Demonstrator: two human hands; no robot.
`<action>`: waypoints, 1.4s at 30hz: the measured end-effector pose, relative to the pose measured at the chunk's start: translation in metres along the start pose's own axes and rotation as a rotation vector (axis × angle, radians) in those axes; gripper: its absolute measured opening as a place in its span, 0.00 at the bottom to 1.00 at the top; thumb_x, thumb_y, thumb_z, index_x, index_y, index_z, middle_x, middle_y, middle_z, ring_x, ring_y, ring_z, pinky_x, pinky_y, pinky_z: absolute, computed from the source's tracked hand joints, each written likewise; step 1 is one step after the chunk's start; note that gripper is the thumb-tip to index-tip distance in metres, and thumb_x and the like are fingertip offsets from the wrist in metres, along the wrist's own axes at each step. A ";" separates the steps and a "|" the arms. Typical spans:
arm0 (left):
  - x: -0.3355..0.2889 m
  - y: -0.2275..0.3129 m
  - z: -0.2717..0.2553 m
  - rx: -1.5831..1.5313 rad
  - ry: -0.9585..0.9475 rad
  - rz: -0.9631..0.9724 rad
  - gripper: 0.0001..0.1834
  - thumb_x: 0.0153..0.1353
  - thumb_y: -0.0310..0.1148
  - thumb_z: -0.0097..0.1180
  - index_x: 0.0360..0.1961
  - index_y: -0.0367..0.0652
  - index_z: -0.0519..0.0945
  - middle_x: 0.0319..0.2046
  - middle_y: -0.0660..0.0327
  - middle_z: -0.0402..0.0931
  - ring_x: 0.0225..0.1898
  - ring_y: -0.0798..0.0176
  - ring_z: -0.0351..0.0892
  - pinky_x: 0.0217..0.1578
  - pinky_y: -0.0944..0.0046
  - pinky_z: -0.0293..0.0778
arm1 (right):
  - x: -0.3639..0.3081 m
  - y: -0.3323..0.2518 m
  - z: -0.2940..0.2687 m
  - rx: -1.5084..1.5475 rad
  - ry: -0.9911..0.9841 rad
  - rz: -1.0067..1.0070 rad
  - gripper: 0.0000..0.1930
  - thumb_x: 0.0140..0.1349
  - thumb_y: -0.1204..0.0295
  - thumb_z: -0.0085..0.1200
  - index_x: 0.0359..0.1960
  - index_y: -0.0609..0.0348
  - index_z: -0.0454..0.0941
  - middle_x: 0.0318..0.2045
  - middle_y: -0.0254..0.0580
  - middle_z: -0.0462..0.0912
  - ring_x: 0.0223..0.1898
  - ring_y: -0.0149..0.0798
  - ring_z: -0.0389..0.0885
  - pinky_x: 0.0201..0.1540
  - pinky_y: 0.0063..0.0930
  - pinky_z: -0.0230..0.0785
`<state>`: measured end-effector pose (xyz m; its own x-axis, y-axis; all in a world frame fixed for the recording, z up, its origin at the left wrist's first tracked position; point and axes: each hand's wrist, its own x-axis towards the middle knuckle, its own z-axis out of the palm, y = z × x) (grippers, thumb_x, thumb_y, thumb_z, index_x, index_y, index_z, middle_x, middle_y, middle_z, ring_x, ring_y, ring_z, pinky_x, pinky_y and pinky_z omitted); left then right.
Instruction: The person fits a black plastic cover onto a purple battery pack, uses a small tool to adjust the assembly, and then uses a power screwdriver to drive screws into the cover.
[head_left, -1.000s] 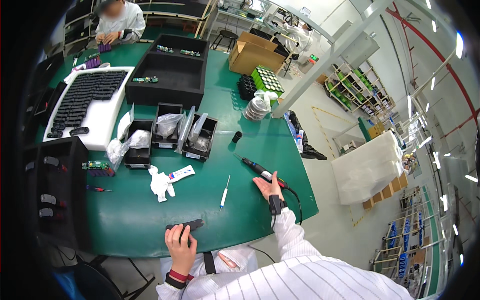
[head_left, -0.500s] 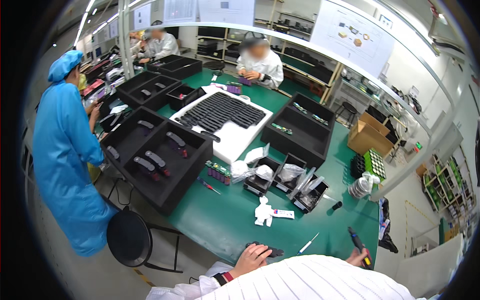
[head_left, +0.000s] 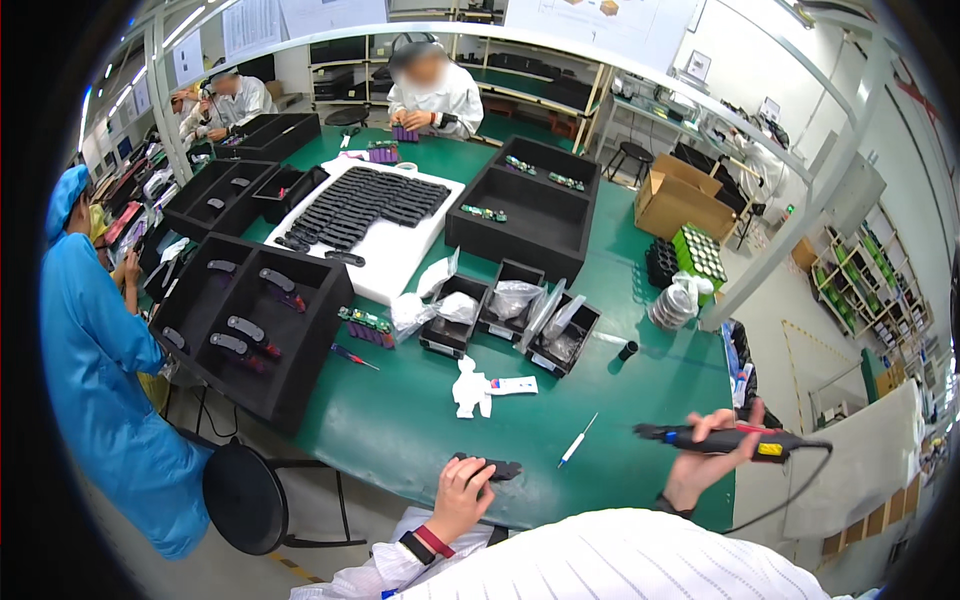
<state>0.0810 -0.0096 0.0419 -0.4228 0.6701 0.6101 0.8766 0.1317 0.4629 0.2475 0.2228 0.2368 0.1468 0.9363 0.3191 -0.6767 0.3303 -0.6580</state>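
At the near edge of the green table, my left hand grips a small black plastic casing, fingers curled over its near end. My palm hides part of the casing. On the right, my right hand is wrapped round a black electric screwdriver with a yellow label and a trailing cord. The tool is raised off the table, its tip pointing left. Between the hands lies a thin white-and-blue pen-like tool.
White crumpled material and a glue tube lie ahead. Beyond stand small black bins with plastic bags, compartmented black trays and a white foam sheet of black casings. A blue-gowned person stands left; another sits opposite.
My right hand has lifted the electric screwdriver and turned it to point left. My left hand stays on the casing. The whole view has shifted right.
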 end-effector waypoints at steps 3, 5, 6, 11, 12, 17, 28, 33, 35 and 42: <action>0.000 0.002 -0.002 0.010 -0.002 0.003 0.26 0.47 0.25 0.63 0.50 0.49 0.75 0.50 0.61 0.69 0.56 0.56 0.67 0.59 0.51 0.63 | -0.030 0.027 -0.009 0.058 -0.177 0.272 0.25 0.70 0.55 0.39 0.64 0.53 0.56 0.17 0.37 0.67 0.08 0.30 0.60 0.09 0.26 0.56; -0.004 0.007 -0.003 0.009 -0.003 -0.003 0.26 0.47 0.25 0.63 0.51 0.49 0.75 0.50 0.61 0.69 0.56 0.56 0.67 0.59 0.50 0.63 | -0.050 0.040 -0.013 -0.098 -0.217 0.358 0.19 0.69 0.59 0.41 0.53 0.60 0.64 0.15 0.37 0.65 0.08 0.30 0.60 0.10 0.26 0.58; -0.006 0.009 -0.003 0.044 0.001 -0.022 0.26 0.47 0.25 0.63 0.51 0.49 0.75 0.50 0.61 0.69 0.56 0.56 0.67 0.59 0.50 0.63 | -0.061 0.048 -0.016 -0.166 -0.260 0.400 0.17 0.68 0.61 0.42 0.48 0.63 0.67 0.15 0.37 0.65 0.08 0.30 0.61 0.10 0.27 0.59; -0.007 0.010 0.000 -0.069 -0.047 0.007 0.26 0.49 0.27 0.62 0.52 0.49 0.74 0.52 0.60 0.69 0.55 0.57 0.68 0.59 0.49 0.64 | -0.088 0.066 -0.024 -0.213 -0.337 0.476 0.07 0.65 0.72 0.49 0.38 0.63 0.69 0.16 0.37 0.66 0.09 0.31 0.63 0.11 0.26 0.60; -0.009 0.007 0.002 -0.074 -0.061 -0.004 0.26 0.49 0.27 0.62 0.52 0.49 0.74 0.52 0.60 0.69 0.55 0.57 0.68 0.59 0.49 0.64 | -0.089 0.069 -0.022 -0.221 -0.316 0.482 0.06 0.64 0.73 0.49 0.38 0.62 0.68 0.16 0.37 0.66 0.09 0.31 0.64 0.11 0.26 0.60; -0.007 -0.001 0.001 -0.050 -0.025 0.002 0.27 0.47 0.27 0.63 0.52 0.48 0.74 0.50 0.57 0.70 0.55 0.52 0.68 0.57 0.47 0.63 | -0.093 0.075 -0.004 -0.228 -0.349 0.468 0.06 0.63 0.78 0.48 0.37 0.58 0.64 0.16 0.36 0.67 0.11 0.32 0.67 0.14 0.26 0.62; -0.004 0.005 0.009 0.072 -0.009 -0.001 0.28 0.45 0.21 0.63 0.51 0.49 0.73 0.52 0.60 0.68 0.56 0.54 0.67 0.59 0.47 0.61 | -0.103 0.091 -0.009 -0.166 -0.365 0.524 0.08 0.60 0.85 0.54 0.35 0.61 0.69 0.21 0.32 0.75 0.17 0.23 0.72 0.19 0.19 0.63; -0.007 0.007 0.007 0.056 -0.041 0.003 0.27 0.47 0.21 0.62 0.52 0.46 0.72 0.53 0.57 0.67 0.57 0.50 0.65 0.61 0.43 0.58 | -0.110 0.100 -0.016 -0.258 -0.480 0.457 0.10 0.60 0.86 0.50 0.39 0.61 0.64 0.21 0.37 0.72 0.16 0.29 0.72 0.20 0.23 0.66; -0.007 0.007 0.007 0.053 -0.053 0.001 0.28 0.47 0.21 0.62 0.52 0.46 0.72 0.53 0.57 0.67 0.57 0.50 0.65 0.61 0.43 0.58 | -0.112 0.102 -0.017 -0.291 -0.512 0.443 0.10 0.60 0.85 0.52 0.38 0.61 0.64 0.22 0.36 0.73 0.17 0.27 0.72 0.20 0.22 0.65; -0.004 0.008 0.005 0.065 -0.042 0.000 0.28 0.46 0.20 0.63 0.51 0.47 0.73 0.53 0.59 0.67 0.57 0.53 0.65 0.59 0.45 0.60 | -0.121 0.113 -0.023 -0.270 -0.422 0.533 0.15 0.51 0.80 0.65 0.37 0.62 0.71 0.24 0.30 0.78 0.24 0.20 0.76 0.28 0.15 0.69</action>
<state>0.0911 -0.0073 0.0398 -0.4145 0.6996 0.5820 0.8900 0.1779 0.4199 0.1700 0.1493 0.1083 -0.4799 0.8706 0.1084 -0.3693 -0.0884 -0.9251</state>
